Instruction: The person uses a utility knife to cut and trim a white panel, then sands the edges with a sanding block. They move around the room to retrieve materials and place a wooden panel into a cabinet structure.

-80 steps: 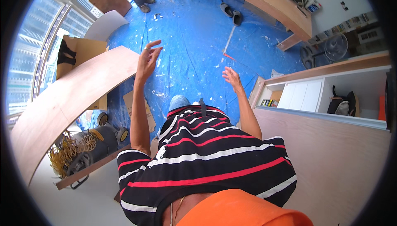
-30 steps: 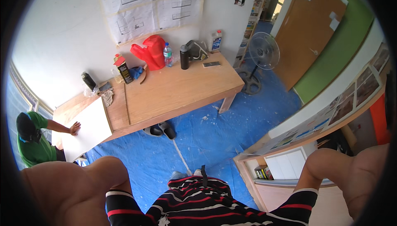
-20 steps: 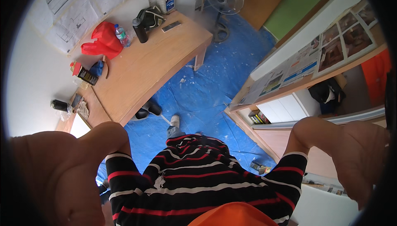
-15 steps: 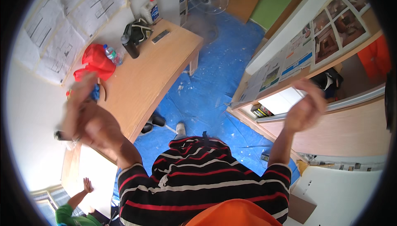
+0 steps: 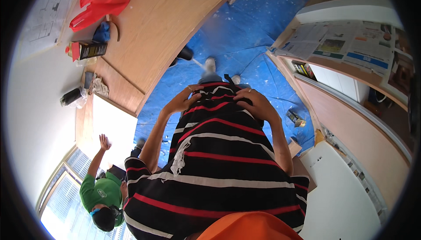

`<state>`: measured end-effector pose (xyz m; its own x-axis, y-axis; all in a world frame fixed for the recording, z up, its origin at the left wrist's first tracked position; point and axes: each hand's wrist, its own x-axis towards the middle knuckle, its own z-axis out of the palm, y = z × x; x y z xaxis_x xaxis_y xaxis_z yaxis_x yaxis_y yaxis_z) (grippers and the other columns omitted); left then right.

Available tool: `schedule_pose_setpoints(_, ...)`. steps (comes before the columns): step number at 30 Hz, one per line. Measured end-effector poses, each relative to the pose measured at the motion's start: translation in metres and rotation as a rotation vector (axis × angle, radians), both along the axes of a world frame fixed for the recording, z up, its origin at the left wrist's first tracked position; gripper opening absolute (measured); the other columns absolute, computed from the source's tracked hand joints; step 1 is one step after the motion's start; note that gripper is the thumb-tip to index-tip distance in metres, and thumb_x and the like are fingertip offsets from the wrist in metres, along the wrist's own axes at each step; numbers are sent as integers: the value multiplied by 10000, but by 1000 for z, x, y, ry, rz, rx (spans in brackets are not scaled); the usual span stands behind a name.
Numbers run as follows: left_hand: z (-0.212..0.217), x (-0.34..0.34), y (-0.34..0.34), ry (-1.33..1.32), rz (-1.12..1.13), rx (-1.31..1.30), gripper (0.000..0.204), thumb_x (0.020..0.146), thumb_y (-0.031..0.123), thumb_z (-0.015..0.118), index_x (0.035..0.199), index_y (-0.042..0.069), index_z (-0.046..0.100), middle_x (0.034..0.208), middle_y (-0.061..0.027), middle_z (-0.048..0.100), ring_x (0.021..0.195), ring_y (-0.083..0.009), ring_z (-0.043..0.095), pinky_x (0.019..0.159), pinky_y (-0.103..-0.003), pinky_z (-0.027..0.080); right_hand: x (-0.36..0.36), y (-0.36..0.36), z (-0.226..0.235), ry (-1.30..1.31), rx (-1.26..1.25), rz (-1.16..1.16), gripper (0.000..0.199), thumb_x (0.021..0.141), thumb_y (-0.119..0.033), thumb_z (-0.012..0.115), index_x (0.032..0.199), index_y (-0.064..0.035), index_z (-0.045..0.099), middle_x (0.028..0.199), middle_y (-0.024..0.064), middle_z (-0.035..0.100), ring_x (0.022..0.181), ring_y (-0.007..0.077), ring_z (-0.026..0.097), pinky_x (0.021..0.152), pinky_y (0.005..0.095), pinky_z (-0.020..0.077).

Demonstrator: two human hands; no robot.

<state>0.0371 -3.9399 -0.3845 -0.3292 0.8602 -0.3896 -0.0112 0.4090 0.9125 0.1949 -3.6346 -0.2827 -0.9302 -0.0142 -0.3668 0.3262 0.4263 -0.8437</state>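
My left hand [image 5: 183, 100] rests against the lower front of my black shirt [image 5: 219, 148] with red and white stripes. My right hand [image 5: 258, 104] lies on the other side of the same shirt, its fingers spread and a ring on one of them. A gap of striped cloth separates the two hands, and neither holds anything. Tips of my shoes [image 5: 210, 65] show just beyond the shirt hem.
A long wooden table [image 5: 158, 25] at the left bears a red bag [image 5: 103, 1], a bottle and a dark tin. Blue sheeting [image 5: 245, 34] covers the floor. Newspaper-topped shelving [image 5: 337, 42] stands right. A person in green [image 5: 101, 191] is at lower left, hand on a white panel.
Both my hands have come down from raised positions at either side and now lie on my shirt front. The view has tilted downward, and more of the person in green shows.
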Motion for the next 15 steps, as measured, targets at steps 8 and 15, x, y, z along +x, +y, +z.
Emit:
schedule_pose_setpoints(8,8,-14,-46,-156,175,-356,578,1010,340,611,1444,5,429,1386,-199,559,1261,-340,579,1058,-436,468,-52,-19,6,21,-22,20,292,919,-261,686,1152,-86,678,1189,138,660,1119,340,611,959,423,473)
schedule_pose_setpoints(15,-5,-3,-59,-306,163,-268,327,991,302,649,1143,12,637,1148,-126,673,1134,-235,627,1022,-391,471,-104,-39,-22,13,27,345,318,868,-265,695,1114,-65,677,1121,143,660,1090,339,619,952,426,479)
